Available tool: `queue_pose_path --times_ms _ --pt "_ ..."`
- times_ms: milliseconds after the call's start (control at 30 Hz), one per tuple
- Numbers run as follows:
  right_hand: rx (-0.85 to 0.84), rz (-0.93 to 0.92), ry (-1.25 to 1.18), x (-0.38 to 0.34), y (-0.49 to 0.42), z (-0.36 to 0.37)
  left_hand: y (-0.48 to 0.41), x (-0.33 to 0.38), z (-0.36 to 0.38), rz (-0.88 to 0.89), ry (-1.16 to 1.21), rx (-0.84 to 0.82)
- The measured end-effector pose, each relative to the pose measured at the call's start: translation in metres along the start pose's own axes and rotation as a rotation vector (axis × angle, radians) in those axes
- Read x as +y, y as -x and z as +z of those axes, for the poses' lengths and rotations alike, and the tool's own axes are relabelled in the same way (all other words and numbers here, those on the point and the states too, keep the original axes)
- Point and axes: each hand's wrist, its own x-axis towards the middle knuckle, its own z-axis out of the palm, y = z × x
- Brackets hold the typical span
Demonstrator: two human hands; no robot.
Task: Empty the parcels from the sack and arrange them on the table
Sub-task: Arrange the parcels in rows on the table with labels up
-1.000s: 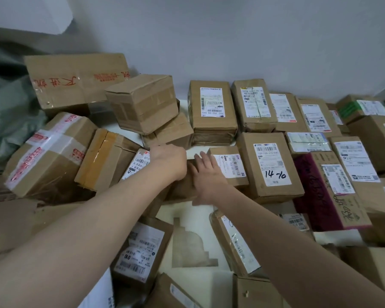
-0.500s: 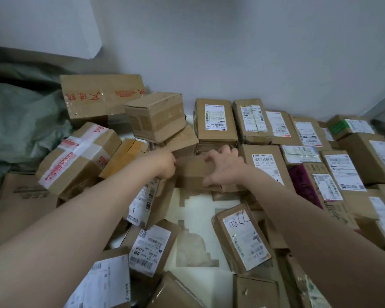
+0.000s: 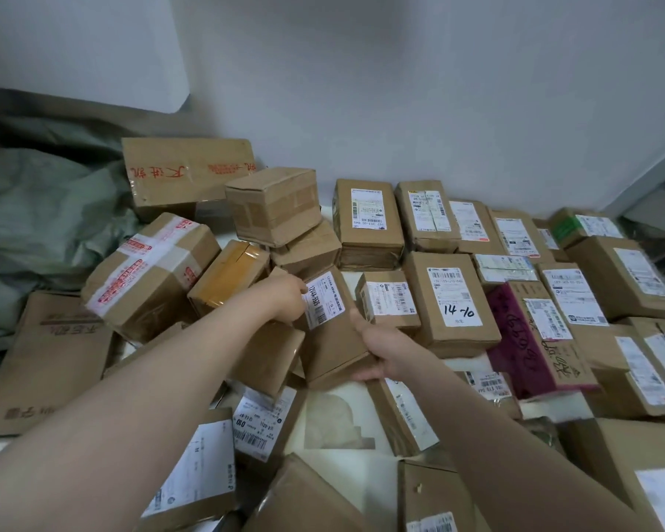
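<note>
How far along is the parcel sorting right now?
Done: label-up rows on the right, like the 14-10 box. In hand: left hand and right hand grip a labelled parcel mid-table. Remaining: the jumbled heap beside the green sack, plus loose near parcels.

**Few markings legible among parcels (image 3: 369,220)**

"14-10" is written in black marker on the white label of a brown box (image 3: 452,297) right of centre. "12V4A-5535" is printed on the label of the tilted parcel (image 3: 331,332) at centre, and "010" in bold on the label of a near parcel (image 3: 262,428). Red handwritten Chinese characters are carried by the large carton (image 3: 187,174) at the back and pale ones by the purple box (image 3: 515,339), but neither set can be read with certainty. Barcodes and fine print elsewhere cannot be made out.
</note>
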Motion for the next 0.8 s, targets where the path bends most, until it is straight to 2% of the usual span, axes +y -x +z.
queue_pose_path --times_ms 67,133,200,300,433,500,533,633,700,800 --pt "0.082 -0.085 0.288 0.003 -0.001 0.006 -0.002 0.001 0.006 0.009 0.003 -0.015" --pt "0.203 -0.18 0.682 0.002 0.001 0.009 -0.005 0.002 0.006 0.017 0.022 0.008" --pt "0.294 -0.239 0.968 -0.002 0.003 0.01 -0.011 0.003 0.001 0.015 0.081 0.093" --pt "0.395 -0.238 1.198 -0.011 -0.001 0.01 -0.023 0.005 -0.008 -0.005 0.182 0.303" --pt "0.482 -0.32 1.185 -0.033 -0.011 0.011 -0.034 0.006 -0.021 -0.089 0.414 0.706" --pt "0.442 -0.39 1.135 -0.05 -0.022 0.01 -0.039 0.001 -0.03 -0.131 0.474 0.861" --pt "0.377 -0.402 1.115 -0.057 -0.027 0.012 -0.044 -0.004 -0.034 -0.161 0.49 0.887" --pt "0.201 -0.295 1.222 -0.066 -0.043 0.023 -0.063 -0.025 -0.047 -0.254 0.597 0.83" --pt "0.202 -0.241 1.244 -0.069 -0.054 0.031 -0.077 -0.039 -0.054 -0.287 0.715 0.742" --pt "0.196 -0.299 1.168 -0.073 -0.06 0.04 -0.095 -0.055 -0.06 -0.276 0.897 0.623"
